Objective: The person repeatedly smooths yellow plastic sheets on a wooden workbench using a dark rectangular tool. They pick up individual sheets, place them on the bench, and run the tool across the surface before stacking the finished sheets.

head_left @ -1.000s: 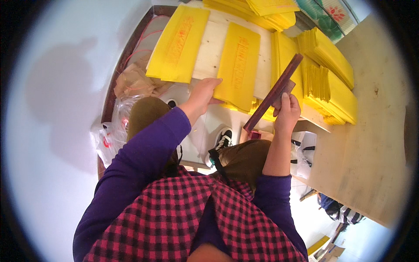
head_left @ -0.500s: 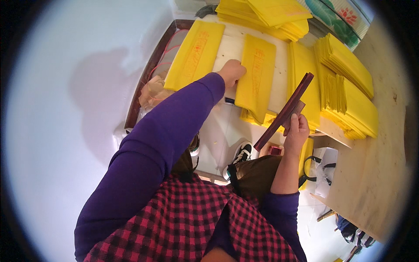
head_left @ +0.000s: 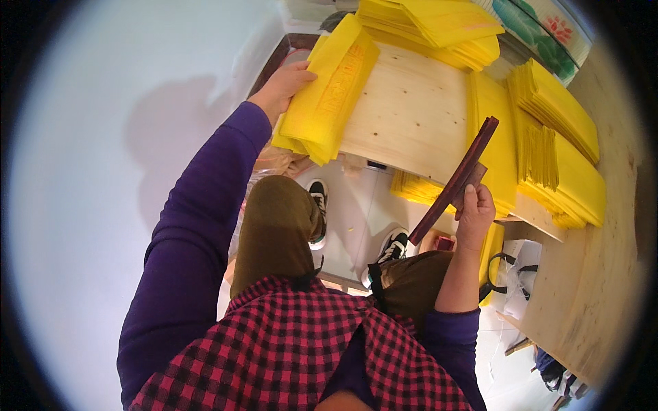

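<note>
My left hand (head_left: 284, 88) grips the edge of a yellow paper sheet (head_left: 343, 85) with a long orange-red print. That sheet lies tilted over other yellow sheets at the left end of the wooden board, its lower corner hanging past the front edge. In my right hand (head_left: 474, 212) is a long, dark red wooden stamp (head_left: 449, 195), held by its short back handle between thumb and fingers. It is raised off the board at a slant, near the yellow paper on the right.
The pale wooden board (head_left: 411, 103) bears a yellow stack (head_left: 439, 27) at the back and folded yellow bundles (head_left: 558, 109) on the right. A small box with a red pad (head_left: 444, 243) sits below the stamp. White wall (head_left: 82, 205) borders the left; a white bag (head_left: 524, 270) stands lower right.
My left hand has moved left with the printed sheet from mid-board onto the left-hand sheets, baring the board's middle. My right hand still holds the stamp in much the same pose.
</note>
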`<state>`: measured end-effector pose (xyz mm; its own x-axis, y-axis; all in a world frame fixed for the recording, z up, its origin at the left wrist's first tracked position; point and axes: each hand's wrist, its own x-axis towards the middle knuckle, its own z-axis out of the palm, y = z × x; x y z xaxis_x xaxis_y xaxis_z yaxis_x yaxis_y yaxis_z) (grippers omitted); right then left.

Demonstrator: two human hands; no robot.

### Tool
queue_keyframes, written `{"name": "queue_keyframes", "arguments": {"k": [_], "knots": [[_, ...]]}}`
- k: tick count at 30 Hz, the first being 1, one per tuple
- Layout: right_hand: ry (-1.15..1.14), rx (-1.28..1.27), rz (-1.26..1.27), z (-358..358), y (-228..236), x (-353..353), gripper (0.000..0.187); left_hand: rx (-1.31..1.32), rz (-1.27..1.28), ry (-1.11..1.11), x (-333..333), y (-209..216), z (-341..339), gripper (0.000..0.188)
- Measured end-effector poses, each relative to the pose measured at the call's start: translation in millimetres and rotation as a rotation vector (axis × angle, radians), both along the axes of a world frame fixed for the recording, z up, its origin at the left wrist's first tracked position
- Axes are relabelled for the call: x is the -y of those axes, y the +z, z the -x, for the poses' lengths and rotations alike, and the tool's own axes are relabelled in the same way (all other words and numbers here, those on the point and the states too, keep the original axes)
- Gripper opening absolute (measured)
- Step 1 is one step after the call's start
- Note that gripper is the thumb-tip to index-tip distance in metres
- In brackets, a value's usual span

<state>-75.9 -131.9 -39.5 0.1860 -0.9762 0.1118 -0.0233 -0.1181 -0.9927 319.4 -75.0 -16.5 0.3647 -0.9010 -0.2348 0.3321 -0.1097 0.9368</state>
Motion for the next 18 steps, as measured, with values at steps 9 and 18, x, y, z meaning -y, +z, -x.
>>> {"name": "queue_keyframes", "arguments": {"k": [9, 18], "knots": [[0.011, -0.074, -0.012, -11, -4, 0, 0.016, -0.204, -0.049, 0.105, -22, -31, -24, 0.036], [0.011, -0.127, -0.014, -20, -3, -1, 0.017, 0.002, -0.05, 0.101, -21, -33, -34, 0.031]]}}
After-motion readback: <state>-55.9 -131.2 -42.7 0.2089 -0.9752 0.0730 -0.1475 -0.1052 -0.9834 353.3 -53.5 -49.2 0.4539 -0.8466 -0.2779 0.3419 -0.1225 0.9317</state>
